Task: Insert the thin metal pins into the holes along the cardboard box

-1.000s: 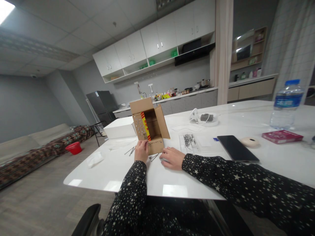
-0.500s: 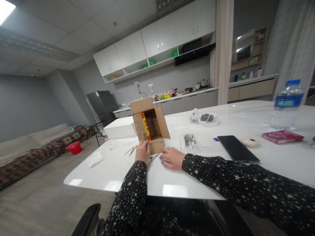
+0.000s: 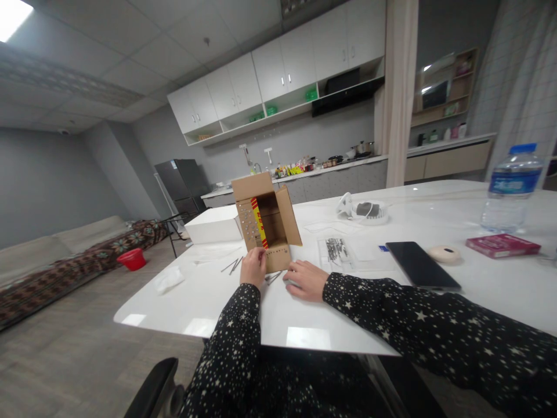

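Observation:
A cardboard box stands upright on the white table, its opening facing me and its flaps spread. Small metal pieces dot its left flap, and a row of small marks runs along the lower flap. At the lower left corner of the opening, my left hand is closed with its fingertips against the cardboard; whatever they pinch is hidden. My right hand rests on the table just right of the box, fingers loosely bent and thumb apart. Thin metal rods lie between the hands, and more rods lie left of the box.
Right of the box sits a clear compartment case with small dark metal parts. Farther right are a black phone, a round beige case, a pink box and a water bottle. A white fan lies behind; crumpled tissue lies left.
The whole view has shifted very slightly. Both hands keep nearly the same place by the box, with the left fingertips still at its lower left corner.

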The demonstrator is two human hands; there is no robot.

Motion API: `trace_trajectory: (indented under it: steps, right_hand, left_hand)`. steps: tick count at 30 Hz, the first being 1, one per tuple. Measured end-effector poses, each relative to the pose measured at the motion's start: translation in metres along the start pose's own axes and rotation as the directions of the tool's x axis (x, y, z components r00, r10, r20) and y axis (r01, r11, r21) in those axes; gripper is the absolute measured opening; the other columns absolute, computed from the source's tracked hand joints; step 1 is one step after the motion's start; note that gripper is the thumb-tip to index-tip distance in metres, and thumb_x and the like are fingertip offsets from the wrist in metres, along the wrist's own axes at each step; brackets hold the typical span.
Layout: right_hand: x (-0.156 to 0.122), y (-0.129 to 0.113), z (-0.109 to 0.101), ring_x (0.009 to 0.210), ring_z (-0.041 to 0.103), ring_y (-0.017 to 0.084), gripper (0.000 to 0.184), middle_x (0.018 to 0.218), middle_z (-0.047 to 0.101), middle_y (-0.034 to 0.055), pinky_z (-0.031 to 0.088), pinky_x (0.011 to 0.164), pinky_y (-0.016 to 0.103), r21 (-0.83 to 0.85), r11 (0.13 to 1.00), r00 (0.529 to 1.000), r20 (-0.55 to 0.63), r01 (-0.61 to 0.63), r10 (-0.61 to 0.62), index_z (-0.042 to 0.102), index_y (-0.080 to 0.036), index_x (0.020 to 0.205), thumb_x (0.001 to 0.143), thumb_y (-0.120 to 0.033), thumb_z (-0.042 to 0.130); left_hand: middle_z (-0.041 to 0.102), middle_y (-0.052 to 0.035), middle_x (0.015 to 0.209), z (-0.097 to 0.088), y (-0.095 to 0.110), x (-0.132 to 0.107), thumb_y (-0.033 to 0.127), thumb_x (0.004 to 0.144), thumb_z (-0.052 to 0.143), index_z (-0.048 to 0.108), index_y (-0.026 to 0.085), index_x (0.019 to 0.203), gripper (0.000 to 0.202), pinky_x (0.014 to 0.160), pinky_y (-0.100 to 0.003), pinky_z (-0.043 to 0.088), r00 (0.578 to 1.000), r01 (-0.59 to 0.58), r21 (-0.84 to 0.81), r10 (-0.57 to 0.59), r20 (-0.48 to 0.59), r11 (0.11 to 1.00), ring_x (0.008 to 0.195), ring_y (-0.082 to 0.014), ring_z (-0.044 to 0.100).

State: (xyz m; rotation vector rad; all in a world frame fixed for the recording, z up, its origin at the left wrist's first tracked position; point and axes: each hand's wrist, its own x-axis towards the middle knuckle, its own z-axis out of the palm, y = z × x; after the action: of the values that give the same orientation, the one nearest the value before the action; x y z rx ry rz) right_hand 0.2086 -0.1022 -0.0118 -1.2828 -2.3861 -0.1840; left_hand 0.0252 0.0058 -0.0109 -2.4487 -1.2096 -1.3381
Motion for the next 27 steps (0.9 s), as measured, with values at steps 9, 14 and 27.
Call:
trace_trajectory:
  steps: [9, 14, 27]
  right_hand:
    - [0.0011, -0.0035, -0.0007, 0.089, 0.049, 0.019, 0.023, 0.097, 0.057, 0.0077, 0.036, 0.079, 0.031, -0.019, 1.0, 1.0, 0.012, 0.0, 0.001, 0.064, -0.018, 0.102, 0.087, -0.029, 0.052]
    - [0.0026, -0.0048, 0.0001, 0.089, 0.049, 0.019, 0.024, 0.097, 0.057, 0.008, 0.036, 0.079, 0.031, -0.025, 1.0, 1.0, 0.025, 0.008, -0.008, 0.063, -0.017, 0.104, 0.088, -0.028, 0.05]
    - [0.0058, -0.0074, 0.0036, 0.091, 0.049, 0.02, 0.023, 0.097, 0.056, 0.008, 0.037, 0.082, 0.032, -0.038, 0.999, 0.999, 0.03, 0.018, -0.017, 0.062, -0.018, 0.105, 0.089, -0.028, 0.049]
  left_hand:
    - [0.064, -0.0046, 0.083, -0.0013, -0.0024, -0.0018, 0.02, 0.088, 0.048, 0.059, 0.019, 0.089, 0.011, 0.074, -0.031, 0.046, 0.999, 0.011, 0.072, -0.013, 0.033, 0.997, 0.079, -0.018, 0.06]
    - [0.064, -0.0048, 0.086, -0.0023, -0.0026, -0.0031, 0.018, 0.088, 0.048, 0.059, 0.019, 0.089, 0.011, 0.076, -0.03, 0.046, 0.999, 0.023, 0.078, -0.027, 0.047, 0.997, 0.081, -0.0175, 0.06]
    - [0.065, -0.0055, 0.091, -0.0081, -0.002, -0.0032, 0.021, 0.089, 0.046, 0.059, 0.02, 0.092, 0.013, 0.078, -0.034, 0.043, 0.996, 0.077, 0.171, -0.083, 0.033, 0.982, 0.087, -0.0212, 0.06]
